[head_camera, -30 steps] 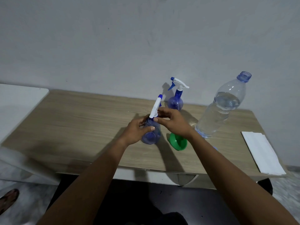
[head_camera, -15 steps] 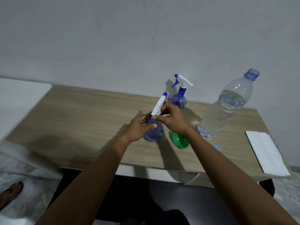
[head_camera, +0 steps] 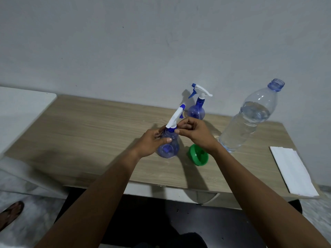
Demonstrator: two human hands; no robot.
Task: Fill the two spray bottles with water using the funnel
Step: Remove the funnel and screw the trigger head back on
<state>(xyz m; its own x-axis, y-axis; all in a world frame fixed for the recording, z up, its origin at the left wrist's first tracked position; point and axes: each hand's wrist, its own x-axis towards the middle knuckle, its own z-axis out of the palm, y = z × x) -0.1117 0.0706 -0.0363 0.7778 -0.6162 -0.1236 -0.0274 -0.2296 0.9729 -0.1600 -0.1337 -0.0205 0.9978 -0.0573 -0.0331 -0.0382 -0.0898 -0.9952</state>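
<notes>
Our left hand (head_camera: pixel 152 142) grips near blue spray bottle (head_camera: pixel 168 145) body; right hand (head_camera: pixel 195 135) pinches its collar under white trigger head (head_camera: pixel 174 118). Green funnel (head_camera: pixel 198 157) beside on wooden table (head_camera: pixel 93 133).

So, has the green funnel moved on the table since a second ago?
No. The funnel sits in the same spot, between the held spray bottle and the water bottle.

Blue spray bottles (head_camera: pixel 168 149), green funnel (head_camera: pixel 198 157), wood-grain table (head_camera: pixel 100 126).
</notes>
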